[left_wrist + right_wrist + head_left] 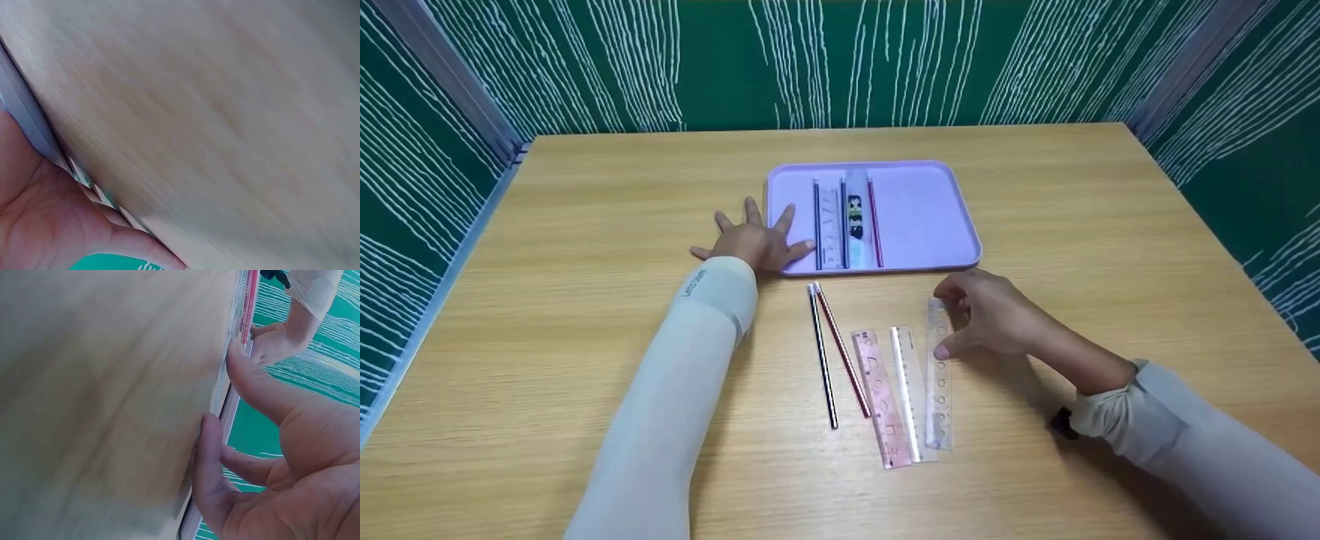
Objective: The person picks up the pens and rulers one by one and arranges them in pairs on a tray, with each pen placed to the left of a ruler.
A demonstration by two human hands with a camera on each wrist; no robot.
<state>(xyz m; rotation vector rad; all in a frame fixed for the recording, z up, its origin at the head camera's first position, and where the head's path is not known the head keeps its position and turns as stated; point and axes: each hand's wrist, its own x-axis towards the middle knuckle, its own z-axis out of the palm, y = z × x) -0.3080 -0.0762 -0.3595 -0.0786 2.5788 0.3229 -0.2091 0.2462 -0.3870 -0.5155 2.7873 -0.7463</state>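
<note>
Ruler [939,386] — clear, faint, one edge partly behind the right hand [994,311]

Passage lies open across the tabletop [1072,195] right of the tray [926,217] and into the tray's right part. Pencils [874,225] and rulers [830,232] block its middle, the left hand [755,244] its left edge; the right hand [990,311], pinched ruler [939,394], other rulers [883,401] and other pencils [823,358] crowd its near side.
</note>
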